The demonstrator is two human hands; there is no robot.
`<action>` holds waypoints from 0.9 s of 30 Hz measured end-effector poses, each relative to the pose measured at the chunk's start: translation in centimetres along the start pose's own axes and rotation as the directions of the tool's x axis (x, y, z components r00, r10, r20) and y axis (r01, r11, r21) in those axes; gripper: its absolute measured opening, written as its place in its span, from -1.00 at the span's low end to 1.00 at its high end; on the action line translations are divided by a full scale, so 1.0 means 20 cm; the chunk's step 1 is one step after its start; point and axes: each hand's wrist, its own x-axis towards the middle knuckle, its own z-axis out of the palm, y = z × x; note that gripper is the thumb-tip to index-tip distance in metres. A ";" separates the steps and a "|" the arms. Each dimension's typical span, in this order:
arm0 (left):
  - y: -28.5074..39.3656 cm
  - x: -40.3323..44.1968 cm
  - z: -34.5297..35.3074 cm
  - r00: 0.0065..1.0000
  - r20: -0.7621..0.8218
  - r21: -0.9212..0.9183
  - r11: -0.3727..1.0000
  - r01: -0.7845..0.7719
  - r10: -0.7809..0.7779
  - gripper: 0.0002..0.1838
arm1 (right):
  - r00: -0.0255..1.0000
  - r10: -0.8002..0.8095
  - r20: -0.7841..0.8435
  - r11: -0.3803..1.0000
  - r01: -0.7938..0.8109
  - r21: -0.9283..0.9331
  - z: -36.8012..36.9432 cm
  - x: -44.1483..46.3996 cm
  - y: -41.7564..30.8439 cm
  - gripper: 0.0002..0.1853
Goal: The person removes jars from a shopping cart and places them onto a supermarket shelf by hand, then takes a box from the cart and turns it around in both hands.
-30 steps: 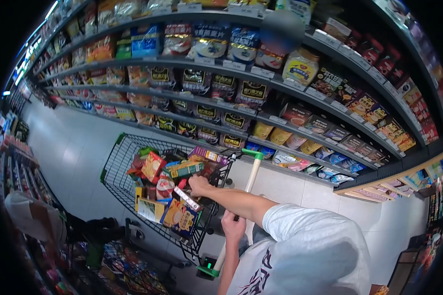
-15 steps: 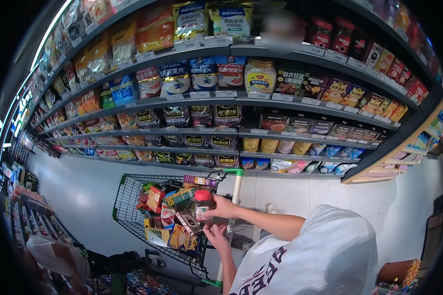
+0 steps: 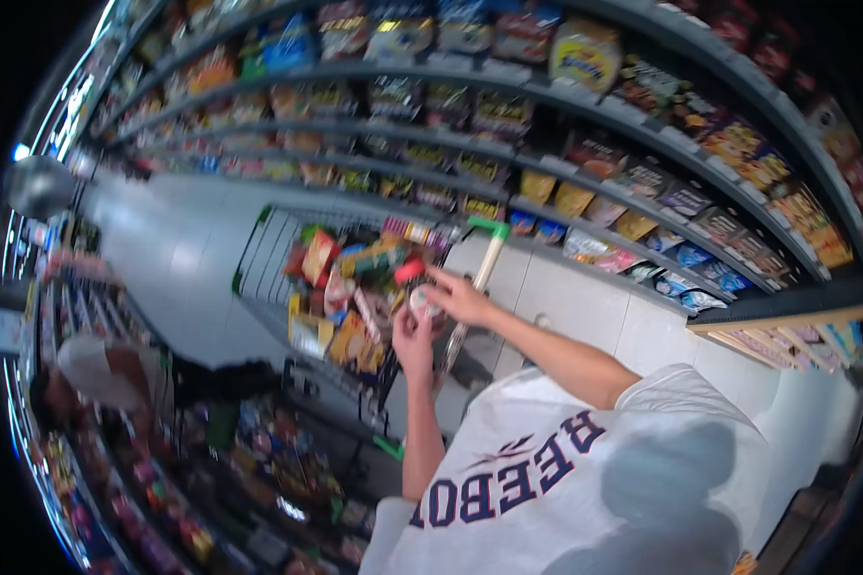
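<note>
A dark jar with a red lid (image 3: 409, 271) and a pale label is held up over the cart's handle end. My right hand (image 3: 458, 295) grips it from the right side. My left hand (image 3: 413, 331) has its fingers closed about the lower part of the jar. Motion blur hides the exact finger contacts. Below and beyond my hands stands a shopping cart (image 3: 236, 280) with green corners and a pale handle bar. Among the boxes and packets piled in it are a red box (image 3: 319, 257), a green-and-yellow box (image 3: 369, 257) and a yellow packet (image 3: 357, 343).
Long shelves (image 3: 403, 69) of bagged and boxed food run along the far side. Pale tiled floor (image 3: 177, 225) lies left of the cart. Another person (image 3: 115, 372) is at the lower left, near more shelves. A wooden-edged display (image 3: 777, 335) stands at the right.
The view has tilted and swung, so the shelves sit higher and slanted. The jar has turned in my hands, and my left hand has come up from beneath onto it.
</note>
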 end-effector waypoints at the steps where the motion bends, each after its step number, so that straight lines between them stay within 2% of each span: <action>1: 0.01 -0.01 0.01 0.999 -0.034 -0.017 1.000 0.018 -0.019 -0.58 | 1.000 0.002 0.008 0.998 -0.002 -0.063 0.02 0.00 0.00 -0.34; 2: -0.04 0.00 -0.02 0.998 -0.059 -0.003 1.000 0.006 -0.006 -0.58 | 1.000 0.005 0.015 0.992 -0.003 -0.126 0.05 -0.01 -0.01 -0.34; 3: -0.10 0.00 -0.05 0.997 -0.074 0.008 1.000 -0.007 0.007 -0.58 | 0.989 0.130 0.076 0.977 -0.115 -0.178 0.00 -0.03 -0.17 -0.37; 6: -0.09 -0.03 -0.06 0.995 -0.098 -0.074 0.996 -0.042 0.034 -0.60 | 0.996 0.045 0.078 0.986 -0.031 -0.165 0.02 -0.06 -0.20 -0.40; 10: -0.01 -0.07 -0.10 0.992 -0.123 -0.124 0.992 0.000 -0.015 -0.61 | 0.996 -0.032 0.079 0.992 0.042 -0.121 0.12 -0.07 -0.19 -0.39; 13: 0.03 -0.09 -0.17 0.982 -0.180 -0.198 0.977 -0.084 0.048 -0.54 | 0.996 -0.022 0.084 0.998 0.026 -0.049 0.27 -0.10 -0.23 -0.40; 18: -0.04 -0.13 -0.41 0.967 -0.248 -0.167 0.981 -0.094 0.050 -0.57 | 0.977 0.004 0.214 0.943 0.067 -0.325 0.33 -0.13 -0.28 -0.45; 21: -0.05 -0.14 -0.47 0.985 -0.173 -0.316 0.948 -0.034 -0.023 -0.60 | 0.921 -0.250 0.299 0.846 0.358 -0.395 0.33 -0.14 -0.25 -0.44; 22: -0.05 -0.14 -0.47 0.985 -0.169 -0.357 0.934 -0.027 -0.036 -0.61 | 0.928 -0.217 0.304 0.833 0.338 -0.437 0.33 -0.14 -0.25 -0.44; 25: -0.05 -0.13 -0.48 0.988 -0.146 -0.374 0.927 -0.015 -0.043 -0.57 | 0.915 -0.273 0.296 0.778 0.391 -0.492 0.35 -0.15 -0.26 -0.46; 27: -0.05 -0.13 -0.49 0.987 -0.149 -0.390 0.921 -0.010 -0.052 -0.50 | 0.882 -0.387 0.269 0.724 0.471 -0.503 0.38 -0.14 -0.25 -0.44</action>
